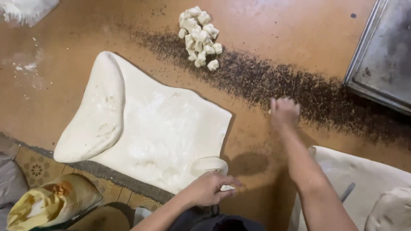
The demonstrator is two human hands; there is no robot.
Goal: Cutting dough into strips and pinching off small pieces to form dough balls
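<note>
The left hand (209,188) pinches a small white dough piece (227,187) at the six o'clock edge of the broad, flat white dough sheet (171,128) on the brown tabletop (77,34). The right hand (284,112), loosely clenched, reaches toward three o'clock over the dark seed band (308,94). Portioning looks in hand; a pile of small white dough pieces (199,36) lies at twelve.

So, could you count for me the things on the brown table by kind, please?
Large flat dough sheet: 1
Pile of small dough pieces: 1 (the pieces are too crowded to count)
Dark seed strip: 1
Metal tray: 1
Small dough piece in the left hand: 1
Other dough at the right edge: 1 sheet

Total: 6 things. The right hand is above the seeds.
</note>
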